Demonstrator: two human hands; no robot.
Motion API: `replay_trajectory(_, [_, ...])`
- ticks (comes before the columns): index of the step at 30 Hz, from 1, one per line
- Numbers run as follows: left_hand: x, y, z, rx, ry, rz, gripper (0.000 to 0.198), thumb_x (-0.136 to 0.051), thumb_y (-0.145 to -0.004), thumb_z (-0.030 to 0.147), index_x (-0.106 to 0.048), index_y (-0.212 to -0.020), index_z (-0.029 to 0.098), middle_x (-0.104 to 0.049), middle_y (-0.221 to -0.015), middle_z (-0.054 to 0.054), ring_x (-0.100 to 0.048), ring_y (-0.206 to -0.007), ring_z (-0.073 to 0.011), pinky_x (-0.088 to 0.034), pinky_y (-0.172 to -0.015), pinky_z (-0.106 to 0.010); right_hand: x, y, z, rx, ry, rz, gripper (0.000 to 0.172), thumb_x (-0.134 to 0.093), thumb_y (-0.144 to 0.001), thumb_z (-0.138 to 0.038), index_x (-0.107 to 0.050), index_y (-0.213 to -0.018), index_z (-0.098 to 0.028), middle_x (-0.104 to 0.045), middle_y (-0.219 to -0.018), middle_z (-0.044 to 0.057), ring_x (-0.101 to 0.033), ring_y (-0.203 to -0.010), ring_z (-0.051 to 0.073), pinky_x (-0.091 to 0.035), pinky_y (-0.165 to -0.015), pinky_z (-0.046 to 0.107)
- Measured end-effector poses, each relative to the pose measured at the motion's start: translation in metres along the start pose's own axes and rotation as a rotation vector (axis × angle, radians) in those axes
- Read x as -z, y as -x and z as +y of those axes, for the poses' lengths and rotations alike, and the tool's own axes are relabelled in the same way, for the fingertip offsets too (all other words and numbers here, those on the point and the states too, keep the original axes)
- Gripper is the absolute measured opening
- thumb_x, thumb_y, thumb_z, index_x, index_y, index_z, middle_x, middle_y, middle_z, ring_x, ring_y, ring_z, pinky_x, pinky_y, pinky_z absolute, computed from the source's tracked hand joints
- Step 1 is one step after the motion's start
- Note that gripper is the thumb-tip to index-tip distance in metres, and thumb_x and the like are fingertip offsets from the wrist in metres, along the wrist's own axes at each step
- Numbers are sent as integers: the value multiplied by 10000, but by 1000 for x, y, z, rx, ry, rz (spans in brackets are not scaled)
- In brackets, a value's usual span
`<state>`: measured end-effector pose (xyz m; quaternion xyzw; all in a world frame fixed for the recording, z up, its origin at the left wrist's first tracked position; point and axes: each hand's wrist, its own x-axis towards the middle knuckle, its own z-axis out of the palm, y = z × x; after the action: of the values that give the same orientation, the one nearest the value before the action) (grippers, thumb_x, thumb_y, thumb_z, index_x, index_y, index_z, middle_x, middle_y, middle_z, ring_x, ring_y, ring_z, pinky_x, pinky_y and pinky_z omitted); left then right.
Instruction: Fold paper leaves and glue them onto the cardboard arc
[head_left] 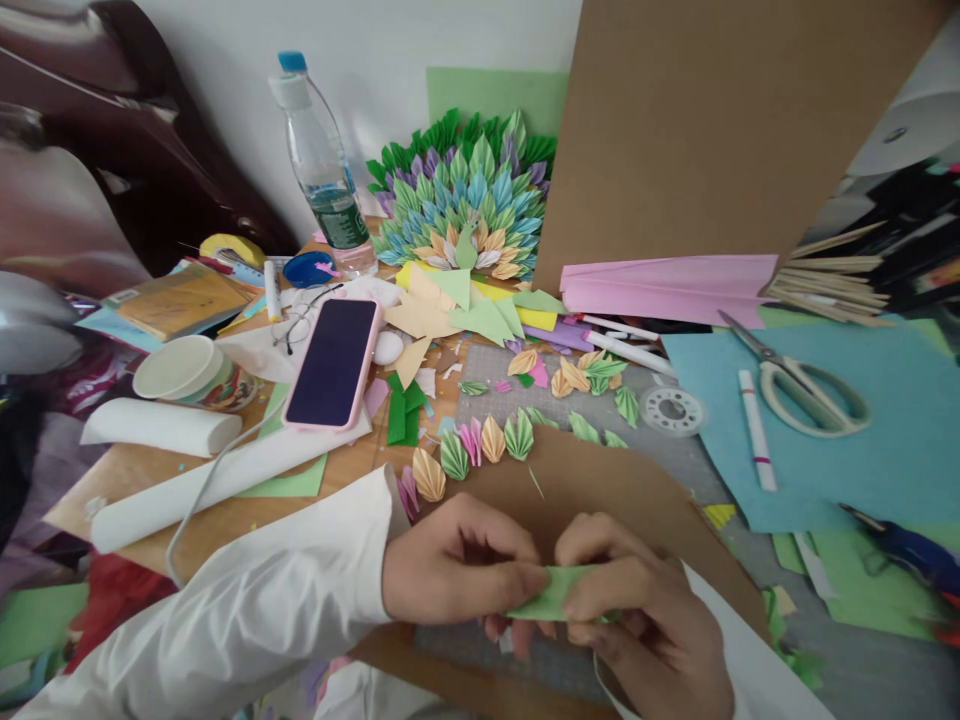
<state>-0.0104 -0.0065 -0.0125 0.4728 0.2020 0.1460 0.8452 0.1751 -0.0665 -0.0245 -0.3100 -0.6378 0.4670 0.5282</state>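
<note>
Low in the frame, just right of centre, the left hand [457, 565] and right hand [634, 610] pinch a folded strip of green paper [551, 598] between them, thumbs and fingertips closed tight on either end (the strip's middle shows between the hands). They hover over a curved brown cardboard sheet [600, 485], edged along its upper left by folded paper leaves [480, 445].
</note>
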Motion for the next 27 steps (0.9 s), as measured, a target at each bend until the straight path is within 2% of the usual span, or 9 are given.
replay_trajectory(5, [0,0,4,60,48,20,409,-650,-841,468,-640,-683,91,-615,-499,-18,-476,-390,-35,-429,-438,-115,3,1,2,33,66,-37,114,-544,-956,-310,-627,-938,-233,-526,-832,12,-533,-702,123,-438,-585,229])
replay_trajectory(9, [2,1,6,125,90,19,359,-675,-837,413,-663,-695,83,-657,-537,-31,-514,-410,-37,-449,-451,-110,2,1,0,28,99,-7,62,-572,-939,-250,-619,-976,-236,-540,-850,14,-543,-696,117,-434,-571,220])
replay_trajectory(12, [4,-1,5,153,176,-12,314,-697,-823,377,-682,-715,82,-680,-544,-43,-526,-400,-47,-458,-444,-119,3,1,1,33,104,-33,117,-508,-968,-217,-617,-1001,-242,-545,-872,18,-561,-696,109,-440,-576,214])
replay_trajectory(16, [4,-4,5,164,297,-7,282,-727,-782,357,-691,-720,84,-699,-544,-59,-532,-372,-69,-433,-381,-138,7,1,2,44,120,-50,159,-473,-989,-276,-626,-977,-233,-545,-863,20,-573,-716,112,-456,-608,218])
replay_trajectory(19, [2,-4,7,174,286,5,288,-734,-775,363,-700,-724,81,-694,-526,-59,-530,-365,-73,-420,-365,-141,7,0,-1,30,131,-42,170,-495,-979,-311,-637,-933,-230,-556,-838,22,-558,-680,113,-450,-579,216])
replay_trajectory(22, [1,-1,9,136,181,-1,318,-706,-810,380,-718,-735,71,-692,-529,-63,-516,-366,-64,-427,-377,-138,2,0,-3,-38,62,16,122,-559,-944,-330,-646,-921,-247,-557,-809,23,-552,-648,123,-442,-529,216])
replay_trajectory(27, [-1,2,6,-14,-20,30,364,-629,-877,369,-732,-738,49,-698,-597,-110,-510,-420,-59,-459,-445,-153,-14,3,-2,-205,-252,206,31,-630,-900,-259,-639,-871,-250,-535,-814,19,-579,-667,120,-486,-531,202])
